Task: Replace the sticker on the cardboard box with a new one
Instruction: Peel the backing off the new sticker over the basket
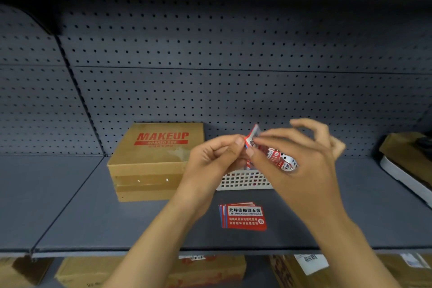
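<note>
A brown cardboard box [152, 159] printed "MAKEUP" in red lies flat on the grey shelf, left of my hands. Its top shows a pale torn patch near the right edge. My left hand [215, 159] and my right hand [297, 156] meet in the air to the right of the box, both pinching a red and white sticker [253, 139] at one corner. A crumpled red and white sticker [280, 159] is tucked against my right palm. A small stack of red stickers [243, 216] lies on the shelf below my hands.
A white perforated plastic basket [243, 180] stands behind my hands, right of the box. A dark pegboard [210, 65] forms the back wall. A brown and white object [406, 166] lies at the far right. More cardboard boxes [88, 271] sit on the shelf below.
</note>
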`<action>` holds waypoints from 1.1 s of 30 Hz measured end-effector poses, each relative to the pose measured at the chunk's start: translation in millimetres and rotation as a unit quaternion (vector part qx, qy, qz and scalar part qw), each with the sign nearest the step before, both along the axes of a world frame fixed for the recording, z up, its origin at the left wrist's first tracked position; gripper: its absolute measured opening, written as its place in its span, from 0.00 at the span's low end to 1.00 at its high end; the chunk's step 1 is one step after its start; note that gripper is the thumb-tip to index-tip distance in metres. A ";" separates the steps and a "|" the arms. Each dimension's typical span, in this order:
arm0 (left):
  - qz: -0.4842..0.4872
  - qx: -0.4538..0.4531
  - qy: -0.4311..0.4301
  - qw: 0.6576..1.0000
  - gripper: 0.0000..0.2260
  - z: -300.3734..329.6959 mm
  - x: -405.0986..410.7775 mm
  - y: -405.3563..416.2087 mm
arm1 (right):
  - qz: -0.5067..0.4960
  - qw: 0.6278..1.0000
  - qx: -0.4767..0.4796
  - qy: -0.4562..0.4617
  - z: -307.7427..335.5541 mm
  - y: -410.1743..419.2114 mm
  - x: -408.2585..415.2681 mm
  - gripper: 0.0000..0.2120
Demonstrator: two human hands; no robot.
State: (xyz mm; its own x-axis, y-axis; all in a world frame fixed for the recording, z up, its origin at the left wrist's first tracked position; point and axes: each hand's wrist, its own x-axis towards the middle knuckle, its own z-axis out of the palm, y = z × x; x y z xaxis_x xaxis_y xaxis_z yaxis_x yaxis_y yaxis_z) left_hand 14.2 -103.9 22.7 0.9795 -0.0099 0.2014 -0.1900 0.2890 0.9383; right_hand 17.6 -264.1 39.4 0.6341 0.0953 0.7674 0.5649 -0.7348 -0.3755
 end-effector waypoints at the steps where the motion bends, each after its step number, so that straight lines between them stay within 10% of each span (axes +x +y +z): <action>1: 0.001 -0.002 -0.002 1.000 0.13 1.1 -0.2 -0.2 | 0.007 1.000 -0.005 0.006 0.3 0.7 0.3 0.10; 33: 0.092 -0.003 0.008 0.996 0.05 22.1 -1.1 2.2 | -0.035 0.970 -0.180 -0.160 7.9 0.7 7.5 0.08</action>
